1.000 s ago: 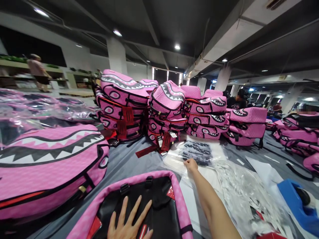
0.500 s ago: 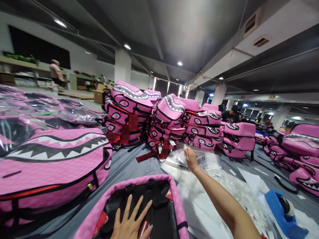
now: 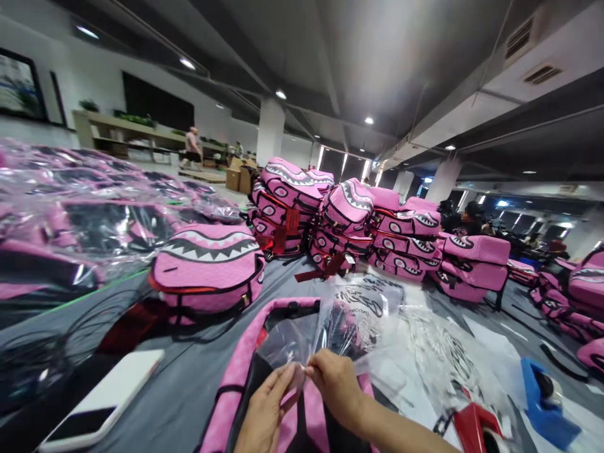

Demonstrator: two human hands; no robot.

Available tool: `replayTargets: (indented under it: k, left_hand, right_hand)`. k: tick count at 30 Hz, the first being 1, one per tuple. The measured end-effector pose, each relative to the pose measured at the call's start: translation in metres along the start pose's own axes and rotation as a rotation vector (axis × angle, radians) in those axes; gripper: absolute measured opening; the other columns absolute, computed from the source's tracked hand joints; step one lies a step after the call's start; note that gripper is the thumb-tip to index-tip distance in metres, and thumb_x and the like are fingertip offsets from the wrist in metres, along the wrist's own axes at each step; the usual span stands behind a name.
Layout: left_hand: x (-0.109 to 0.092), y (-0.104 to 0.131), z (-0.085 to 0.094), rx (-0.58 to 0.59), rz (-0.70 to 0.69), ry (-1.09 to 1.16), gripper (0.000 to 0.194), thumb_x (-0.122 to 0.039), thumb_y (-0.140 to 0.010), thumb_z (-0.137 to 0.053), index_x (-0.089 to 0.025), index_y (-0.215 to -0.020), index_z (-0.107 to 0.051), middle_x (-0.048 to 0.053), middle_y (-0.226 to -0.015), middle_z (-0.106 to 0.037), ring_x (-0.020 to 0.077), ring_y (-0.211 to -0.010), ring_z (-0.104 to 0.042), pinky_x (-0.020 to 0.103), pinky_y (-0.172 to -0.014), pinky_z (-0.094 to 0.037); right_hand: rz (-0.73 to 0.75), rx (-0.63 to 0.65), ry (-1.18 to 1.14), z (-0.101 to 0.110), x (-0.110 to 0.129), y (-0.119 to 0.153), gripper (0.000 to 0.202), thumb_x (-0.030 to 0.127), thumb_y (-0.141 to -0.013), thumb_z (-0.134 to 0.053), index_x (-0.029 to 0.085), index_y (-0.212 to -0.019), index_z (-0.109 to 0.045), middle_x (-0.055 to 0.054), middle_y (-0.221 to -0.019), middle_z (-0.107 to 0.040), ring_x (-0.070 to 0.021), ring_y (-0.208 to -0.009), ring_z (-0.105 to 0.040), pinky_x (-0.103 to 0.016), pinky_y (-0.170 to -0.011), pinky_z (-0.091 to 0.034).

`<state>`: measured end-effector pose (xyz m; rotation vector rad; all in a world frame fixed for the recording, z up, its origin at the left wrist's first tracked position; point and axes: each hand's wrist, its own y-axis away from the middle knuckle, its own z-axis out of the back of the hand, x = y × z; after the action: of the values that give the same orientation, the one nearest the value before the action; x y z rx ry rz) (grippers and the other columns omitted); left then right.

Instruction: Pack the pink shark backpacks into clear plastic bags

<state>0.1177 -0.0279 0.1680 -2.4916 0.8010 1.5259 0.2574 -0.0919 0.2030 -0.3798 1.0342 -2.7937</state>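
At the near left corner of the worktop (image 3: 182,387), a white device (image 3: 113,390) is noted. A pink backpack (image 3: 236,371) is laid at the middle of the near edge. Above it, a clear printed bag (image 3: 356,308) is pinched by the closed fingers of the left hand (image 3: 271,402) and right hand (image 3: 337,380), held close together. Toward the near right corner, a red tape dispenser (image 3: 472,428) and a blue tape dispenser (image 3: 542,409) are placed.

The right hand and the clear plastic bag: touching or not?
Touching. The head view shows the right hand pinching the gathered edge of the clear plastic bag, with no gap between them.
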Motion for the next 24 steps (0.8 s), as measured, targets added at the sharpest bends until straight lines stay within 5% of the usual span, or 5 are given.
replayTargets:
  k: [5,9,14,19,24]
  left_hand:
    - [0.001,0.020,0.017,-0.091,-0.065,-0.233,0.058,-0.072,-0.051,-0.079,-0.020,-0.055,-0.054,-0.003,-0.057,-0.053,0.0149,-0.057,-0.054,0.031,-0.062,-0.051]
    - [-0.002,0.020,0.037,-0.173,-0.191,-0.499,0.054,-0.068,-0.044,-0.081,-0.022,-0.062,-0.058,0.002,-0.068,-0.060,0.0251,-0.069,-0.060,0.043,-0.073,-0.052]
    - [-0.015,0.026,0.024,-0.191,-0.945,-1.068,0.060,-0.042,-0.086,-0.060,-0.018,-0.141,-0.052,0.017,-0.151,-0.050,0.0348,-0.140,-0.043,0.055,-0.117,-0.028]
    - [-0.027,-0.004,0.013,-0.244,-1.171,-1.349,0.024,-0.019,-0.097,-0.046,-0.018,-0.104,-0.070,0.006,-0.088,-0.072,0.0253,-0.086,-0.067,0.048,-0.090,-0.047]
    - [-0.046,-0.024,0.024,-0.310,-1.396,-1.410,0.024,-0.010,-0.096,-0.047,-0.020,-0.099,-0.068,0.003,-0.082,-0.068,0.0202,-0.078,-0.065,0.038,-0.082,-0.052]
  right_hand:
    - [-0.422,-0.020,-0.274,-0.002,-0.007,0.008,0.035,0.042,-0.102,-0.041,0.024,-0.072,-0.046,0.004,-0.060,-0.051,-0.0139,-0.054,-0.049,-0.024,-0.052,-0.034]
    - [-0.615,-0.142,-0.385,0.008,-0.036,-0.012,0.037,0.046,-0.101,-0.032,0.026,-0.069,-0.032,0.005,-0.061,-0.040,-0.0147,-0.057,-0.044,-0.025,-0.054,-0.038]
    - [-0.528,-0.117,-0.457,0.016,-0.008,-0.018,0.038,0.051,-0.100,-0.033,0.026,-0.072,-0.036,0.006,-0.061,-0.042,-0.0140,-0.056,-0.045,-0.025,-0.054,-0.040]
    - [-0.259,0.061,-0.336,0.032,0.024,0.007,0.023,0.042,-0.083,-0.067,0.026,-0.090,-0.052,0.004,-0.069,-0.058,-0.0161,-0.059,-0.057,-0.025,-0.055,-0.043]
    - [-0.195,-0.086,0.123,0.047,-0.062,0.070,0.037,0.016,-0.072,-0.058,0.042,-0.097,-0.065,-0.003,-0.086,-0.074,-0.0242,-0.064,-0.072,-0.031,-0.049,-0.053]
